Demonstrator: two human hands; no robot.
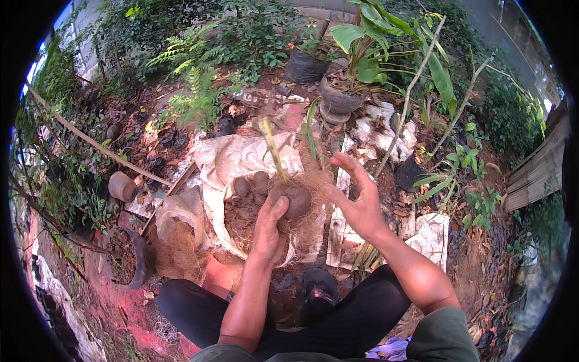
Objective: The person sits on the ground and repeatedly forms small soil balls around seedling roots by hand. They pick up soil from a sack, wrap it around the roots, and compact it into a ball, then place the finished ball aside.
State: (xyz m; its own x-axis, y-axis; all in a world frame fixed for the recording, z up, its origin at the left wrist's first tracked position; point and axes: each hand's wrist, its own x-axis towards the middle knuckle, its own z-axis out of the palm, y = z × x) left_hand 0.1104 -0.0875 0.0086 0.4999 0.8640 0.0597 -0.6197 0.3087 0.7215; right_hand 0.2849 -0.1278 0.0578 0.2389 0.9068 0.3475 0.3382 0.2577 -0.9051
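Note:
My left hand [270, 226] grips a brown, round sprouted coconut [298, 201] from its near left side, with the thumb on the shell. A pale yellow-green shoot [274, 151] rises from its top, blurred at the tip. Loose coir fibre [319, 185] hangs around the shell's right side. To the right, my right hand [359, 201] is held up with fingers apart, its thumb by the fibre strands and no firm grip visible. Below the coconut stands an open white woven sack [220, 212] with several brown, rounded coconuts [242, 186] and brown fibre inside.
A clear plastic bag [181, 206] spilling coir lies left of the sack, near a dark round pot [144, 258]. A small clay pot [122, 186] lies farther left. White boards [337, 228] and leaning sticks [409, 92] stand at right. Potted plants [341, 92] are behind.

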